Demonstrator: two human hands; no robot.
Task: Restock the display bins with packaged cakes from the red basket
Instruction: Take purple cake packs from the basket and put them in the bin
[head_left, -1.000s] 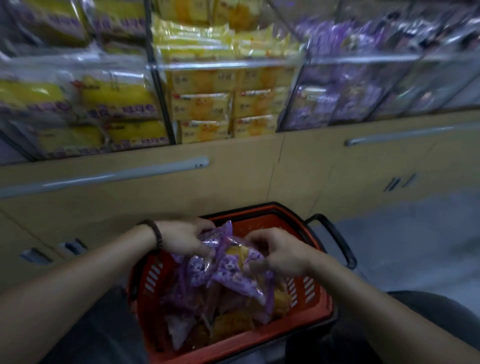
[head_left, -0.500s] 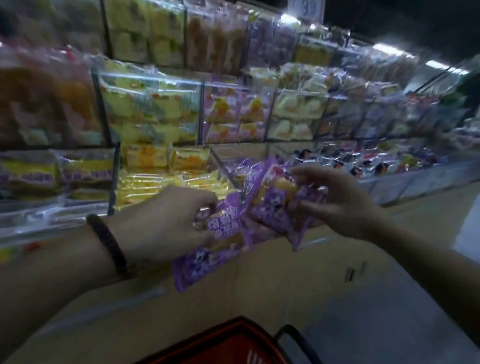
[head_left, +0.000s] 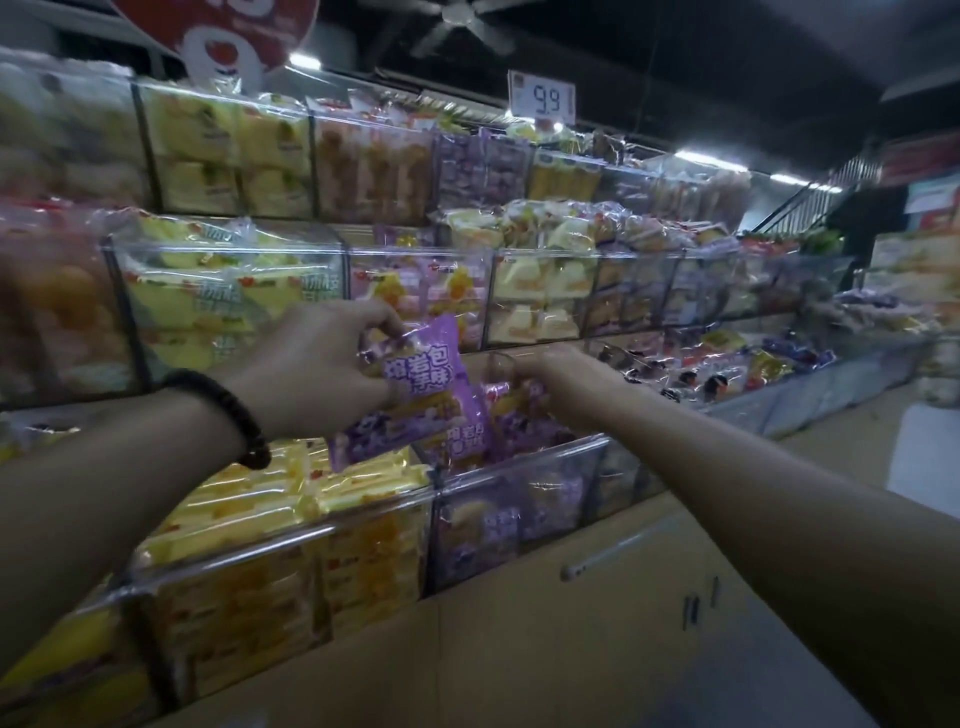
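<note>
Our left hand (head_left: 311, 374) grips a small bunch of purple cake packets (head_left: 423, 379), fingers curled over the top edge and thumb behind, holding them up just above the lowest row of shelf bins. The pkts are glossy lilac-purple plastic w/ big white characters on the front. Clear parts of the wrap show a golden-orange cake inside. One pkt hangs lower than the rest, tilted, w/ a darker purple print near its bottom end. The bunch sits over the divider btwn two bins: the yellow packets (head_left: 363, 480) to the left and the clear bin (head_left: 561, 493) to the right. That bin already has the same purple pkts standing inside, visible thru its front wall. Our right hand (head_left: 558, 371) is stretched out over the clear bin, fingers bent down onto the tops of the pkts there. We can't tell if it pinches one or only touches them. The two hands are near each other but apart, w/ the held bunch btwn them. A dark bead bracelet (head_left: 228, 410) sits on the left wrist. Above are more tiers of upper bins (head_left: 228, 291) w/ yellow, pink and pale pkts, and a price sign (head_left: 541, 98) reading 9.9. Below the bins is a tan cabinet (head_left: 519, 649) w/ metal handles.
</note>
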